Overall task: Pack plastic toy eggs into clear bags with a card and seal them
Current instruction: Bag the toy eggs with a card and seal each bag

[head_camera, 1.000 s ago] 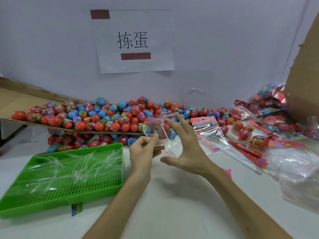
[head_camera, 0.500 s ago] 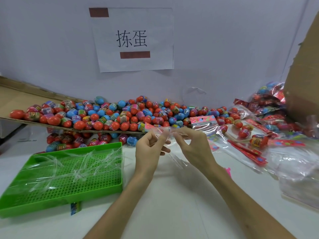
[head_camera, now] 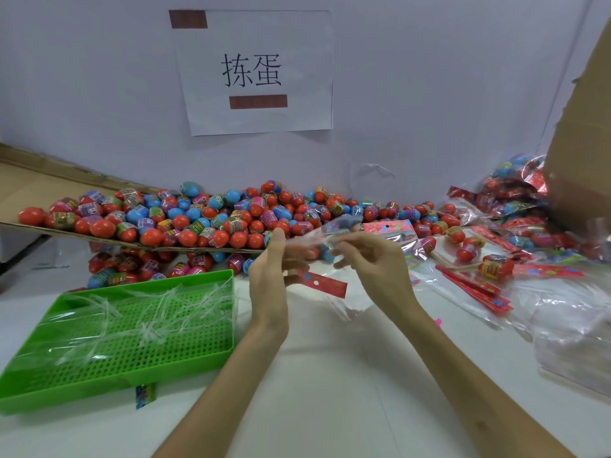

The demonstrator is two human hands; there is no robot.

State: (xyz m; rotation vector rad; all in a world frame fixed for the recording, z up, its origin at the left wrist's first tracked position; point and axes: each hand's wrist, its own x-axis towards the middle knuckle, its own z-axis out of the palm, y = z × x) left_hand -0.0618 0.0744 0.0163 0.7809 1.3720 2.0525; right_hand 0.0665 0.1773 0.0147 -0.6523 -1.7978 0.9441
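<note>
**One Sign Stands Over the Egg Pile**

We can read a single text here: two large black Chinese characters, 拣蛋, printed on a white paper sheet (head_camera: 258,71) fixed to the wall (head_camera: 99,77) behind the desk (head_camera: 330,375). One brown-red bar sits at the sheet's top left corner, another just beneath the characters. Print on the toy eggs (head_camera: 185,223) and the red card (head_camera: 325,285) is too small for us to read.

Pale lavender wall (head_camera: 99,77), evenly lit, carries a white paper sheet (head_camera: 297,44) with black characters and two brown tape strips; white tabletop (head_camera: 330,398) below; brown cardboard panel (head_camera: 583,143) at right edge.
</note>
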